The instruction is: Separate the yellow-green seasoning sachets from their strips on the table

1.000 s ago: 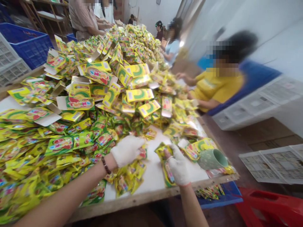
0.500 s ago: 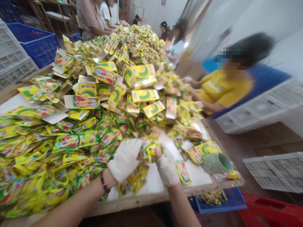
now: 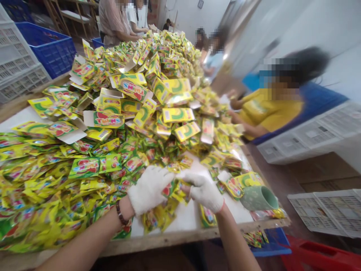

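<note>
Packets (image 3: 84,166) glossy plastic; boxes (image 3: 177,114) shiny card; crate (image 3: 56,54) plastic

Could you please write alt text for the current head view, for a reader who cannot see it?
A person's left hand and right hand, in white fabric gloves, handle small shiny yellow-and-green packets above a white-topped wooden table. Behind them rises a large heap of yellow printed cardboard boxes; a pale green cup is at right.
</note>
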Motion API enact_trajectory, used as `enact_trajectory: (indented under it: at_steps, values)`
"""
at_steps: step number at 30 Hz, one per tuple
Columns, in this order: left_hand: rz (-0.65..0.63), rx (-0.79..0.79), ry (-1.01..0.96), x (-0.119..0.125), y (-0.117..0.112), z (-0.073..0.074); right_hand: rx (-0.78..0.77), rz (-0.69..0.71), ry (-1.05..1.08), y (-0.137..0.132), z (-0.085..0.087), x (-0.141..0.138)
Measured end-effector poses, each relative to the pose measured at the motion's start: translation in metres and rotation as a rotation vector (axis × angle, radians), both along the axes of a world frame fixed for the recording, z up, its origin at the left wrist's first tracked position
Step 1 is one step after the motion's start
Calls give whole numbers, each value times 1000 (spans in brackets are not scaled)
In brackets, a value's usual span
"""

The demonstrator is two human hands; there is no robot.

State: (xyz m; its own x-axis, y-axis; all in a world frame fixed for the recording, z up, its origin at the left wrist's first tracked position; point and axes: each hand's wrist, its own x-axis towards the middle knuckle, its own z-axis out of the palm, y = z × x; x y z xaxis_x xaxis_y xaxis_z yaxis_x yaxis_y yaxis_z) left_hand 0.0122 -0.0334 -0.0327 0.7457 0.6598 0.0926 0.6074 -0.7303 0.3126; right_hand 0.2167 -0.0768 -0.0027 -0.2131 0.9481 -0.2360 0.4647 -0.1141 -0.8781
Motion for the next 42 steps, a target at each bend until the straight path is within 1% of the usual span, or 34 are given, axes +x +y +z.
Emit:
enact_trajectory:
  at_steps: [2, 4, 6, 8, 9, 10, 15, 19, 21, 22, 23, 24, 27, 28, 29, 30, 32, 34, 36, 38, 42]
  values:
    - [36, -23, -9, -2, 2, -3, 44, 29, -22, 4, -2, 2]
    - [82, -39, -23, -5, 4, -6, 67, 16, -39, 5, -6, 5]
    - [120, -36, -40, -7, 6, -9, 71, -60, -22, 4, -10, 8]
    - [126, -29, -47, -8, 7, -11, 87, -170, 11, 2, -14, 9]
    - [121, -28, -49, -8, 7, -12, 106, -204, 14, 2, -15, 10]
    - [113, -30, -48, -8, 7, -12, 126, -204, 5, 1, -16, 9]
    - [47, -43, -37, -5, 5, -9, 144, 32, -120, 2, -11, 3]
    - [-22, -41, -30, -2, 4, -6, 105, 141, -222, 7, 2, -7]
    - [-23, -25, -21, 1, 1, -7, 128, 188, -286, 11, 9, -13]
    - [-14, -17, -18, 3, -1, -7, 143, 189, -300, 13, 11, -16]
    - [-2, -12, -19, 5, -3, -8, 149, 159, -293, 15, 11, -19]
    - [13, -8, -23, 6, -5, -8, 145, 88, -268, 16, 11, -21]
    - [55, -2, -38, 9, -9, -8, 104, -261, -111, 16, 2, -24]
    - [70, 0, -37, 9, -10, -7, 107, -358, -36, 14, -2, -23]
    - [85, 3, -33, 9, -10, -7, 116, -414, 45, 11, -6, -22]
    - [102, 9, -30, 9, -10, -6, 127, -435, 124, 7, -9, -20]
    - [132, 23, -30, 7, -9, -4, 122, -413, 245, -1, -12, -17]
    - [117, 36, -39, 7, -7, -4, 67, -363, 277, -9, -14, -15]
    - [75, 38, -44, 7, -7, -5, 11, -319, 240, -13, -17, -14]
    - [52, 28, -40, 8, -8, -6, -14, -300, 159, -14, -19, -13]
    - [82, -12, -47, 7, -6, -7, 63, -374, 49, -12, -23, -11]
